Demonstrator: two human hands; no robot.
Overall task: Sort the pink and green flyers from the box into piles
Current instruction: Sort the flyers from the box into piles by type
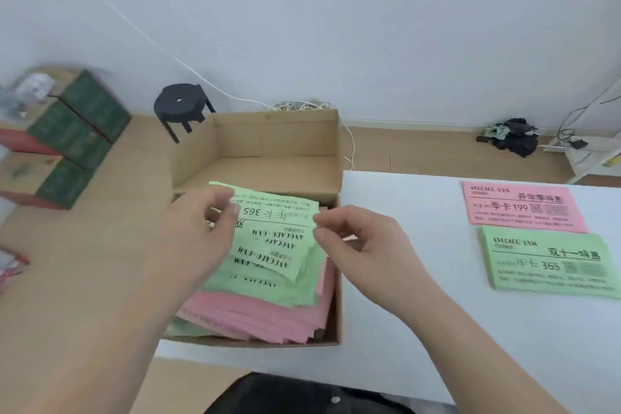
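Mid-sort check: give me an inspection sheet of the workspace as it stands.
Surface: white table, cardboard box at its left end.
Job's things: box holds green flyers over pink flyers; pink pile beyond green pile at right.
Clutter: nothing seen.
Grips: left hand and right hand both pinch the green flyers.
Cables: white cable down the wall to a tangle behind the box; dark cables far right.
Surroundings: black stool, green cartons, dark cloth heap.

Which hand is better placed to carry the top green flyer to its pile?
Right: the right hand pinches the green flyer by its edge, and the green pile lies on that side.
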